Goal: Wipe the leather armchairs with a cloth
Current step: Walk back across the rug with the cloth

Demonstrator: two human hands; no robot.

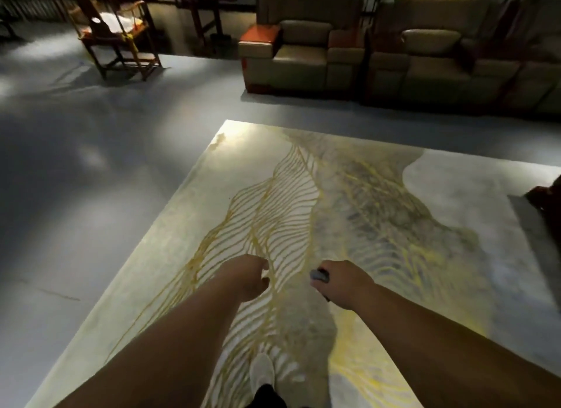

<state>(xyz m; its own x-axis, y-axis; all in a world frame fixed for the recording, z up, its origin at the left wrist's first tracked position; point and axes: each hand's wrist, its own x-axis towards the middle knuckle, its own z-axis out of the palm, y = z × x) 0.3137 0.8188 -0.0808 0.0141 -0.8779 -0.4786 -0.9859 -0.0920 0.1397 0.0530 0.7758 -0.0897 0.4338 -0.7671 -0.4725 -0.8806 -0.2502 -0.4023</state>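
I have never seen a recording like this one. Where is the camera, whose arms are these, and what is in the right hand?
There is no machine here. The one picture comes from a wide-angle camera worn on a person's head, looking forward and down, so the two bare arms are that person's own. The left hand holds nothing; its fingers hang loosely curled. The right hand has its grip on a small dark thing, perhaps the bunched cloth, but it is too small to tell. Below, one pale shoe steps on a large rug with yellow lines, lying on a grey floor. Ahead stand two tan leather armchairs, side by side, not yet reached. A wooden chair stands far left.
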